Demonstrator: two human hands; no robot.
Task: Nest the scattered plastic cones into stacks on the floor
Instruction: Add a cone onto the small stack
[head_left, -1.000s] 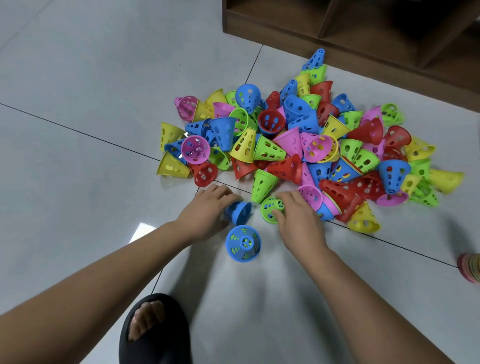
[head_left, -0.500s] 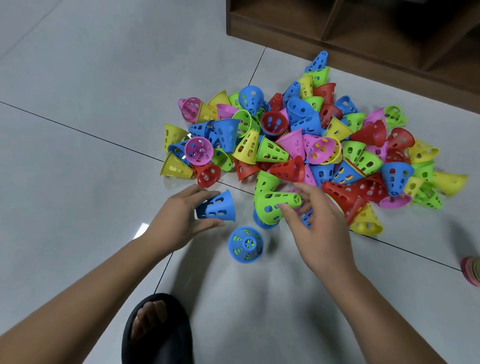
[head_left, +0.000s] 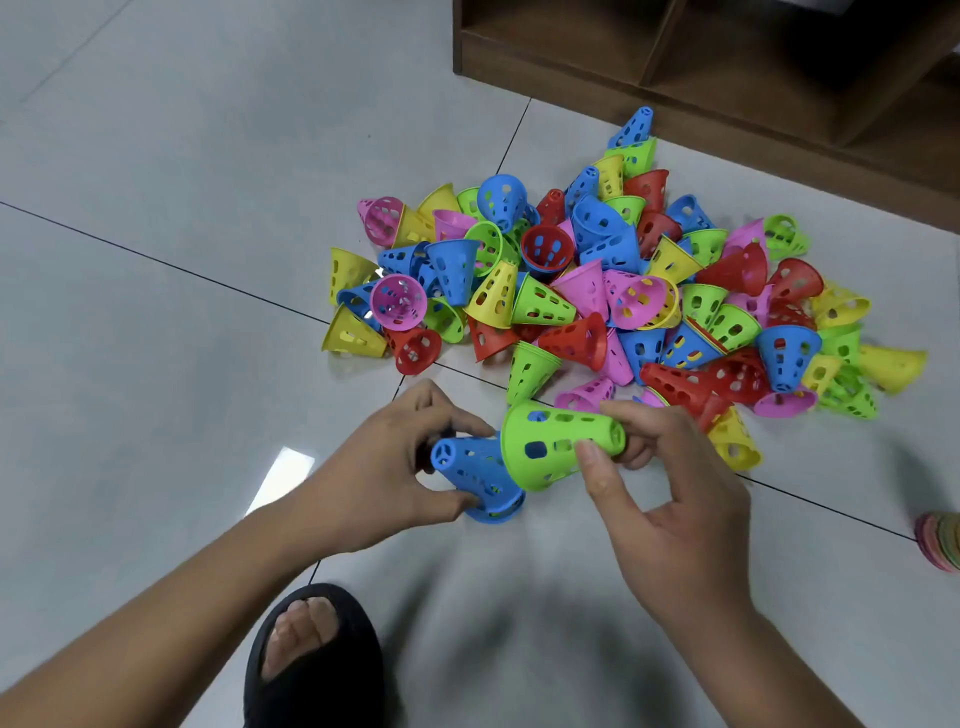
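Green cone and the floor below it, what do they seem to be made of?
Green cone: looks like moulded plastic, smooth and slightly glossy. The signs are its even bright colour, thin wall and clean-edged holes.
Floor: probably glazed or polished tile, pale grey. Straight dark joint lines and a bright patch of reflected light suggest a hard, shiny surface.

Bare floor (head_left: 156, 156) left of cone pile (head_left: 582, 291) (wooden shelf (head_left: 545, 67) behind)

Green cone (head_left: 558, 441), blue cone (head_left: 475, 475), black slipper (head_left: 332, 691), grey floor (head_left: 156, 182)
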